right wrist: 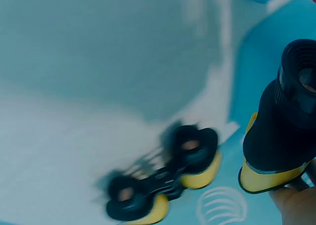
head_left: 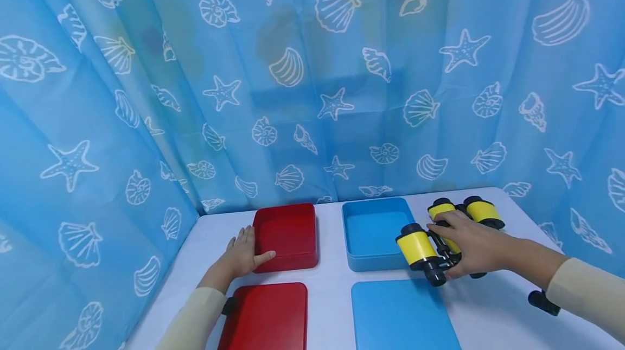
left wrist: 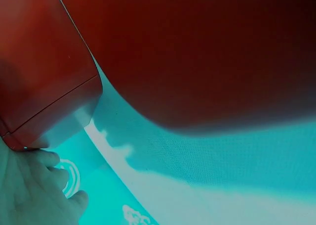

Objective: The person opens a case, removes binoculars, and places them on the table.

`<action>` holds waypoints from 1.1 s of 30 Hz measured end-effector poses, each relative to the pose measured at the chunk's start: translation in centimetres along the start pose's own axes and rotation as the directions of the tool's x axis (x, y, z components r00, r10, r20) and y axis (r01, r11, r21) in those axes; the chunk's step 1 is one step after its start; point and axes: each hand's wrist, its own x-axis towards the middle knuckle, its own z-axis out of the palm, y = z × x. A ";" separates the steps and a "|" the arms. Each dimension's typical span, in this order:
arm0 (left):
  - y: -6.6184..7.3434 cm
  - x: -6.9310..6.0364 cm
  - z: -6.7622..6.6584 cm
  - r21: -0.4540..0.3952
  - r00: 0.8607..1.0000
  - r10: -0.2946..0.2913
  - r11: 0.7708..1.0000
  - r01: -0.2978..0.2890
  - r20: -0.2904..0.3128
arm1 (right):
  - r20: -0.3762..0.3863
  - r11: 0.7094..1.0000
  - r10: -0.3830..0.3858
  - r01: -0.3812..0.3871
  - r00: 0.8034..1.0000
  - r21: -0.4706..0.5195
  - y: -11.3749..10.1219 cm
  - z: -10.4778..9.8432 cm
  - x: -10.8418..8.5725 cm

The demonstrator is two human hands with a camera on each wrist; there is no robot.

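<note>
My left hand point(head_left: 239, 252) rests against the left side of a red open box point(head_left: 293, 262), its thumb lying over the near corner. The left wrist view shows its fingers point(left wrist: 42, 175) along the box's side. My right hand point(head_left: 478, 244) grips yellow-and-black binoculars point(head_left: 416, 246) and holds them tilted above the table, beside the right edge of a blue open box point(head_left: 376, 263). One eyepiece of these binoculars point(right wrist: 276, 131) looms close in the right wrist view. A second pair of yellow-and-black binoculars point(head_left: 483, 211) stands on the table behind the right hand.
A red lid point(head_left: 273, 317) lies in front of the red box, and a blue lid point(head_left: 400, 312) in front of the blue one. A shell-patterned blue curtain point(head_left: 303, 84) surrounds the white table point(head_left: 329, 296) at the back and sides.
</note>
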 end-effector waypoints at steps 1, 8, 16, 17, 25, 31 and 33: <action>0.0 0.0 0.0 0.004 1.000 0.001 1.000 -0.001 0.000 | 0.005 1.000 0.005 -0.005 1.000 0.008 0.4 0.1 -0.6; 0.2 -0.1 -0.1 0.001 1.000 0.004 1.000 -0.004 0.000 | 0.044 0.995 0.055 -0.059 0.998 0.080 2.2 0.8 -3.9; 0.2 -0.3 -0.1 -0.017 1.000 -0.007 1.000 0.007 0.005 | 0.086 0.988 0.083 -0.093 0.993 0.120 3.8 1.6 -6.9; 0.2 -0.3 -0.1 -0.020 1.000 -0.006 1.000 0.007 0.003 | 0.097 0.987 0.087 -0.099 0.991 0.126 4.0 1.8 -7.3; -0.2 -0.2 -0.2 -0.021 1.000 -0.016 1.000 0.016 0.008 | 0.138 0.980 0.089 -0.112 0.986 0.166 4.8 3.0 -9.7; -0.2 -0.1 0.1 -0.024 1.000 -0.020 1.000 0.020 0.010 | 0.150 0.982 0.107 -0.128 0.983 0.141 5.3 4.1 -10.8; 0.0 -0.1 0.2 -0.032 1.000 -0.013 0.999 0.013 0.007 | 0.143 0.981 0.116 -0.136 0.983 0.139 5.4 4.3 -11.3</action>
